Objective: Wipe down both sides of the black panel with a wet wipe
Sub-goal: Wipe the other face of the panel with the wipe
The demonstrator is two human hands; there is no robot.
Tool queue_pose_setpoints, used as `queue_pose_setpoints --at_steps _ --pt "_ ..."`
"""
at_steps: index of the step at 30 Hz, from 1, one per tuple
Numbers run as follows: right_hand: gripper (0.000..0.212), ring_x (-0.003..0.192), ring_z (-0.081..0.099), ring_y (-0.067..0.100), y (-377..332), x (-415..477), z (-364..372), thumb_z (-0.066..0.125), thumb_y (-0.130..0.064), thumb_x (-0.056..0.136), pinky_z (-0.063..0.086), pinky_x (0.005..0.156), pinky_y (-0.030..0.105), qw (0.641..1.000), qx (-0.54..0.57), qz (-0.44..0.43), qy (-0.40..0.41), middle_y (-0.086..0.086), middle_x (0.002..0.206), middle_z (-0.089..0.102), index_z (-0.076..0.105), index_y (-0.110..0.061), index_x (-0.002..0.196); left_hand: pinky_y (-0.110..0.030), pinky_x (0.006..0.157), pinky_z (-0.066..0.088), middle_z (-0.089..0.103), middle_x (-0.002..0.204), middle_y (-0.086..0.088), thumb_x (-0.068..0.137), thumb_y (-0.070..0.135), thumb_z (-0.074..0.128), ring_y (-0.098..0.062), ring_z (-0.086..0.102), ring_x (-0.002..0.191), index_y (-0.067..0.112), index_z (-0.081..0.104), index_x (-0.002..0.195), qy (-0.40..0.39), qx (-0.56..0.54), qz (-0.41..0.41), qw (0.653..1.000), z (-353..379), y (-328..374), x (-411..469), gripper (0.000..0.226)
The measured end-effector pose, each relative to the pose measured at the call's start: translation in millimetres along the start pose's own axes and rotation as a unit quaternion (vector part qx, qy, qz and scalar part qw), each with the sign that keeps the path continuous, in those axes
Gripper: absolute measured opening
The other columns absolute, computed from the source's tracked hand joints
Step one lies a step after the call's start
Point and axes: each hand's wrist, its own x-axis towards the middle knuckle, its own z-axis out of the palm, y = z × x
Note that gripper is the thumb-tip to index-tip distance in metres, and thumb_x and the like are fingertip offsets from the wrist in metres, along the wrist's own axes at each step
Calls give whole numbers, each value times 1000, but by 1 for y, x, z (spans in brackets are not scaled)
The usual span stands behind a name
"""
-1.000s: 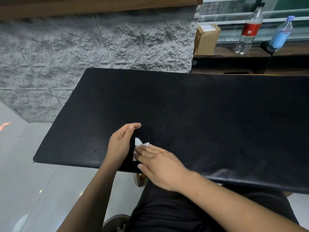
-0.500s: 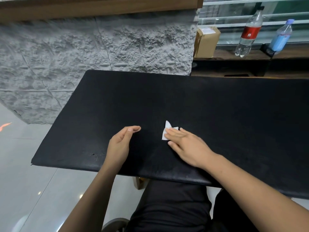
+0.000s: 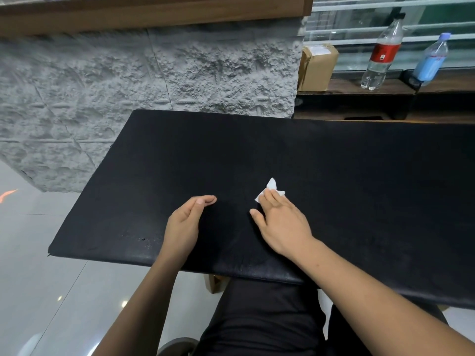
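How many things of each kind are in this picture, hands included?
Hands: 2, left hand and right hand
Black panel: 1
Wet wipe: 1
Bottles: 2, red-label bottle and blue bottle
Cardboard box: 1
Total: 7

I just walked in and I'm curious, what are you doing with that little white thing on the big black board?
A person is wiping the black panel with a wet wipe. The right hand presses it flat against the panel's top face with straight fingers. The left hand rests on the panel beside it, holding nothing. Only this upper side is being cleaned now.
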Motion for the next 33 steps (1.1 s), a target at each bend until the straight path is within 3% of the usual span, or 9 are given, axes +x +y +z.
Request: queue_pose_setpoints --at_steps 5,12,17,20,29,33 --pt "62 155 23 11 -33 -5 8 26 -55 110 18 128 31 997 -1 -67 -34 -3 165 36 40 -16 156 -28 99 48 73 122 22 109 45 45 3 64 119 42 75 119 1 -7 6 1000 0 -1 -1 32" --pt "66 160 5 8 -55 -8 19 26 -54 110 3 131 30 987 45 -135 -76 -2 174 19 29 -17 165 -25 95 48 72 116 28 106 45 49 10 64 113 47 75 113 -9 40 -4 999 3 2 8 27" --pt "56 159 11 4 -35 2 13 28 -48 112 2 130 28 981 52 -168 -81 -9 173 23 36 -24 162 -22 89 48 74 110 29 101 50 54 11 64 107 48 74 111 -5 64 -10 998 5 9 24 22" --pt "53 158 14 3 -20 6 9 29 -47 112 6 131 29 980 54 -171 -83 -11 172 24 39 -26 161 -20 86 50 76 103 26 102 42 59 7 69 99 46 74 110 -1 70 -3 998 10 12 37 18" --pt "47 157 18 0 41 25 0 31 -46 112 6 129 27 990 51 -118 -61 -17 169 28 42 -33 156 -16 84 51 75 101 27 104 30 60 7 68 99 41 75 108 3 119 19 993 24 14 79 20" --pt "37 148 33 -1 65 33 -9 32 -43 112 19 128 31 994 55 -84 -47 -22 157 41 52 -33 141 -14 65 47 74 100 26 105 30 58 0 68 80 43 74 105 5 138 22 990 30 13 96 21"
